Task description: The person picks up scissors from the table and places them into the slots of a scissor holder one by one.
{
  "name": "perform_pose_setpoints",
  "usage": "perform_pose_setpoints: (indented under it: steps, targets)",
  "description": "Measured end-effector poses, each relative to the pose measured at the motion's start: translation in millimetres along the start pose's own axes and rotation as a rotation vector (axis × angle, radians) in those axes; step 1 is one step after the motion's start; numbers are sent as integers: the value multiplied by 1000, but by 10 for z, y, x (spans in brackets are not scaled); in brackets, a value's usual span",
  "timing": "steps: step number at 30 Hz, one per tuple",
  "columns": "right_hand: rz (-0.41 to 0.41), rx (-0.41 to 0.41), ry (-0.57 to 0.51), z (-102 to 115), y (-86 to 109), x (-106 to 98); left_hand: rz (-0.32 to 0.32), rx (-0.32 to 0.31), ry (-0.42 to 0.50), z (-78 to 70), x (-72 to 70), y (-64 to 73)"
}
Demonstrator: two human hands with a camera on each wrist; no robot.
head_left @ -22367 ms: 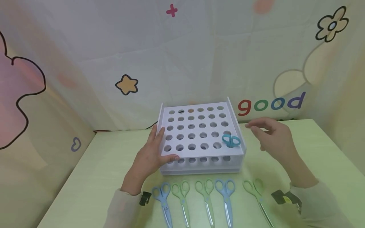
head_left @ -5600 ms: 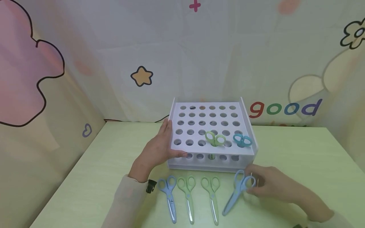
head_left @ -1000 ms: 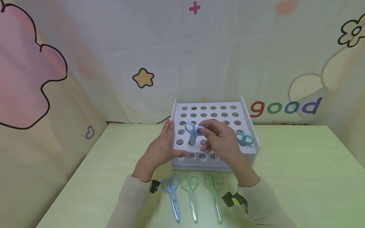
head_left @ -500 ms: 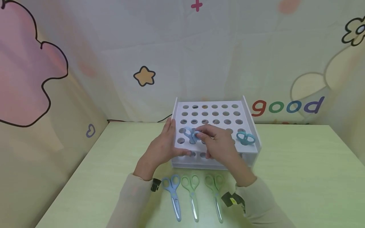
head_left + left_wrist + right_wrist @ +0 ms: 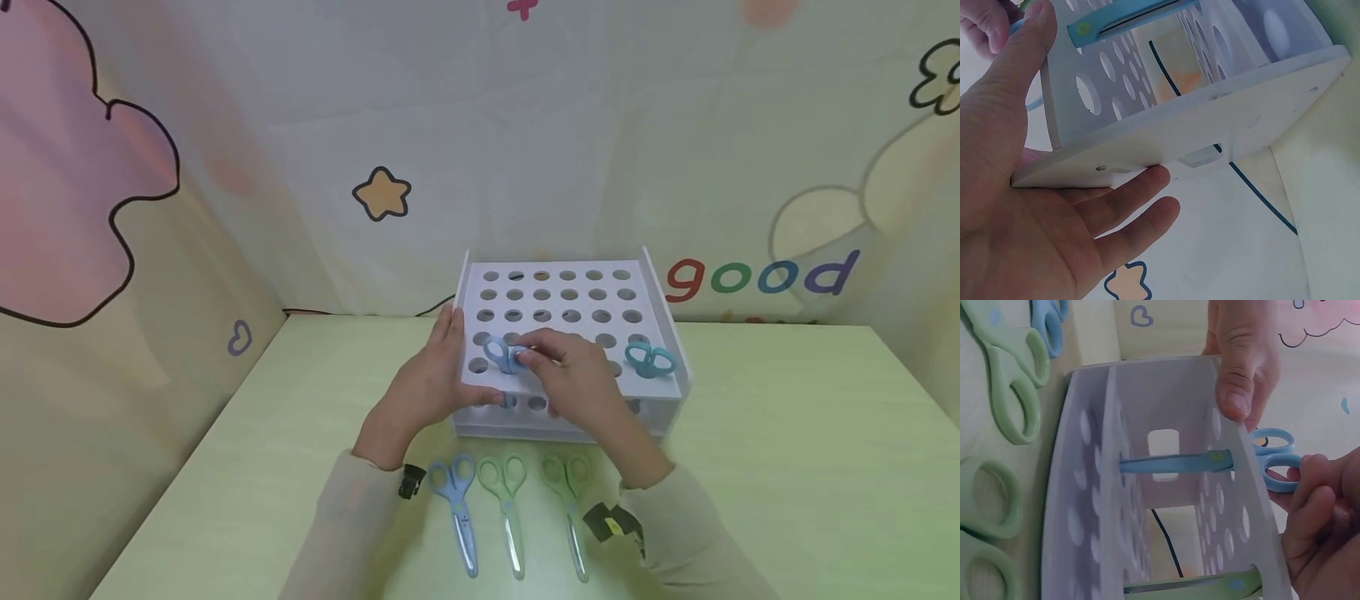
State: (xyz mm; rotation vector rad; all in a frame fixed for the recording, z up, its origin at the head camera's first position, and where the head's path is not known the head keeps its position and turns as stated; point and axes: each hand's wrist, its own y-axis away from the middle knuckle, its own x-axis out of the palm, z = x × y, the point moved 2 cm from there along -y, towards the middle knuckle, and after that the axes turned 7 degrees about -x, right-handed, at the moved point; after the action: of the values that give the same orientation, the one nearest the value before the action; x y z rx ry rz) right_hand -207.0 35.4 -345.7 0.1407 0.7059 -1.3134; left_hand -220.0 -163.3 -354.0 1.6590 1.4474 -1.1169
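Across the back hangs a large printed cloth [image 5: 480, 183]; before it, a pale green table [image 5: 780, 467] bears a white rack [image 5: 556, 305]. The left hand [image 5: 423, 379], fingers straight and thumb spread, rests on its left side and front edge; the right hand [image 5: 573, 371] pinches 1 loop of light-blue scissors [image 5: 1172, 464]. These stand in the front row's 2nd hole from the left, blades down, long axis near upright. Coloured letters [image 5: 762, 277] on the cloth read "good".
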Motion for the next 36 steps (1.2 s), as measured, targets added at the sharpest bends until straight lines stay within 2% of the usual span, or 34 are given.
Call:
perform_pose_setpoints:
  steps: [7, 15, 21, 25, 29, 36]
  targets:
    - [7, 13, -8, -12, -1, 29, 3, -12, -5, 0, -3, -4]
    - [1, 65, -120, 16, 29, -23, 3, -23, 5, 10, 10, -3]
    - [-34, 2, -129, 135, 140, -226, 4, -29, 20, -4, 8, -2]
    - [-45, -59, -232, 138, 213, -344, 4, -32, 30, 1, 8, -8]
    - [9, -77, -340, 16, 284, -427, 4, -35, 29, -1, 5, -14]
    - [140, -52, -299, -308, 424, -532, 1, -38, 24, -1, 10, -11]
